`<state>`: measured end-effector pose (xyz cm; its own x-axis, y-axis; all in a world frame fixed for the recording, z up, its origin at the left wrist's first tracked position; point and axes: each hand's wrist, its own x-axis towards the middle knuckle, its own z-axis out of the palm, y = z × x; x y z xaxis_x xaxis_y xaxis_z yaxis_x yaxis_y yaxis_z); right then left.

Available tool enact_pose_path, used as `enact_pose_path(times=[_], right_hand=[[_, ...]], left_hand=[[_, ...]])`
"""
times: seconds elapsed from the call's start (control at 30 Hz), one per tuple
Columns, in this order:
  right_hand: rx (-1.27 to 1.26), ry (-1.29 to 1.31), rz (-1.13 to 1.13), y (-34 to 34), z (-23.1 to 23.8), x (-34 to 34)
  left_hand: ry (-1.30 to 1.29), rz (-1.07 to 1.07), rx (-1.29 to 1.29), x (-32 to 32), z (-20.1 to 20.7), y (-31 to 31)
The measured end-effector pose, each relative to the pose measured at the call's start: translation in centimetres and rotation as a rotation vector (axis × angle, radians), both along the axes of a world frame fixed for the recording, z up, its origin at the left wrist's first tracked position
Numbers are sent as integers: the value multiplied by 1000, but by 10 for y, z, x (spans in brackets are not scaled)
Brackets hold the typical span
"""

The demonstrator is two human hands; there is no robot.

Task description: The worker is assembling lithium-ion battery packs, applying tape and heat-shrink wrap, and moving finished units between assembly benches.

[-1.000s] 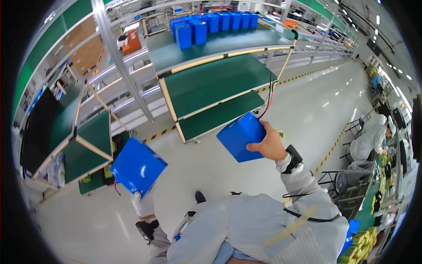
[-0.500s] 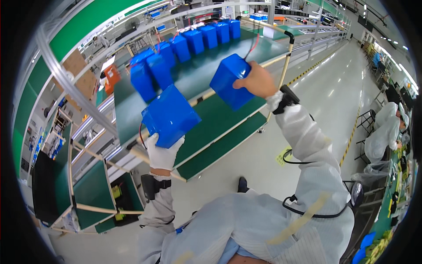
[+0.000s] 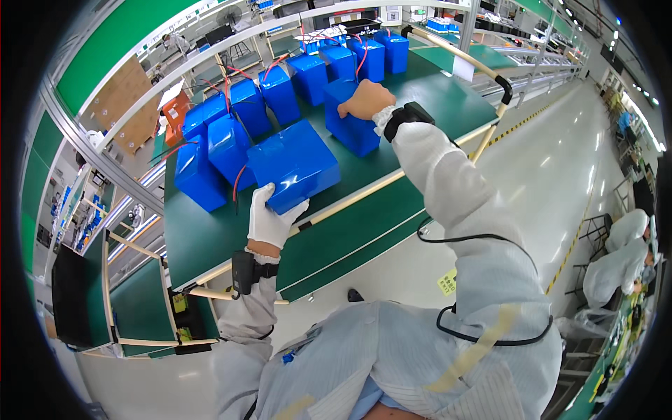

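Note:
My left hand (image 3: 273,218), in a white glove, holds a blue shrink-wrapped battery pack (image 3: 297,164) from below. This pack is tilted over the near side of the green tabletop (image 3: 413,105), and a red lead hangs by its left side. With bare fingers, my right hand (image 3: 367,101) grips the top of a second blue battery pack (image 3: 348,127), upright at the table; I cannot tell whether its base touches the surface. A red wire rises from its top. Several more blue packs, among them a front-left one (image 3: 198,176), stand in rows behind with red leads on top.
A pale tube rail (image 3: 378,183) edges the table's near side, with a lower green shelf (image 3: 350,227) under it. A black-jointed tube frame (image 3: 505,91) rises at the right end. An orange box (image 3: 173,115) sits beyond the left end. Far right, people in white sit along a bench.
I am closer to the table. Both packs have moved forward over it, and my right hand has shifted left and toward the rows, its pack now more upright.

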<state>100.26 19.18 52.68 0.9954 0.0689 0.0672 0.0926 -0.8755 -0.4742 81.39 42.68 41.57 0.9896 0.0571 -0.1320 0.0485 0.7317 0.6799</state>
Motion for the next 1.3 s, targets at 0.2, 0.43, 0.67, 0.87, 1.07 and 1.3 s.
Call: enact_pose_path(times=[0.2,0.43,0.67,0.87,1.07,1.3], right_hand=[[69,-1001,344,27,-25,-53],[68,-558,508,82,-110,-90],[660,-243,474,107,-121,-56],[791,-172,535,108,-127,-23],[856,-146,533,129,-129,-14],[921,-357,622,127,-138,-15]], left_hand=[[77,48,108,30,9,7],[151,156,517,46,31,4],[215,357,1776,71,77,-14],[235,458,1866,84,57,-17],[109,685,1758,82,35,-16],[-15,673,1606,78,21,-30]])
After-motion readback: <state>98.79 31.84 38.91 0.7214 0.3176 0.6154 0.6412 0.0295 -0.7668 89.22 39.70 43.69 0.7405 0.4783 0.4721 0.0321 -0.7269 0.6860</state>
